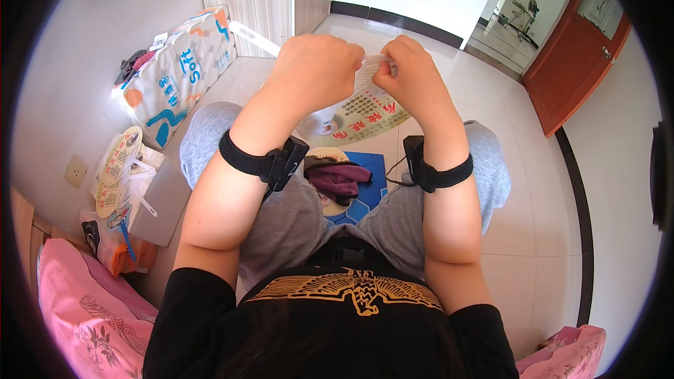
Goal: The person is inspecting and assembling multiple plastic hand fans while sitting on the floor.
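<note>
My left hand [319,70] and my right hand [409,67] are raised close together in front of me, both closed with the fingers curled in. Between their fingertips runs a thin, translucent whitish strip [375,60]; its kind is hard to make out. Just beyond and below them is a pale yellow printed hand fan [375,116], partly hidden by my hands. A white slotted handle [256,38] sticks out past my left hand. On the fan's near left side a white rounded object [323,123] shows in part.
Purple and dark cloth [340,179] lies between my knees on a blue hexagon-patterned surface [365,203]. At the left are more printed fans [116,172] by a grey box [165,196], and a large tissue pack [179,74]. A red-brown door [576,56] stands open at the right.
</note>
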Available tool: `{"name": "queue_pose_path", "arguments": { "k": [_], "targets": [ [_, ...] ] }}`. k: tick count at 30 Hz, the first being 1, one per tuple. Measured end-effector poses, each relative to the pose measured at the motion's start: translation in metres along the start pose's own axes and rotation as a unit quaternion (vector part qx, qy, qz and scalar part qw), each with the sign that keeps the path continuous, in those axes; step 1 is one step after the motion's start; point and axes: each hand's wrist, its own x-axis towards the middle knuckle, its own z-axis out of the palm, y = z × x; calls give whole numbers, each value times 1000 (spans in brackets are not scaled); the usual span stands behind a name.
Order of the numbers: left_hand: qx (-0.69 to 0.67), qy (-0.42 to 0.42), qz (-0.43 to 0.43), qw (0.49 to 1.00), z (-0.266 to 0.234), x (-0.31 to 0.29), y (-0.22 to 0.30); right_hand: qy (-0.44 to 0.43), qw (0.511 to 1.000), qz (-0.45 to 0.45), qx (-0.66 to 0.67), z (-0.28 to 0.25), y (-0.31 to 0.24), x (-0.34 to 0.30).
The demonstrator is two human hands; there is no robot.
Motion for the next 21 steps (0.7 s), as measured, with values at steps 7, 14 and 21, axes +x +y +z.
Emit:
{"name": "queue_pose_path", "arguments": {
  "k": [7, 14, 21],
  "targets": [
    [-27, -8, -56, 998, -4, 2, -3, 48, 996, 21, 69, -6, -6, 4],
    [-40, 31, -81, 995, -5, 3, -8, 121, 985, -43, -115, -9, -7, 1],
    [-42, 36, -78, 995, -5, 3, -3, 160, 973, -73, -152, 2, -8, 2]
  ]
}}
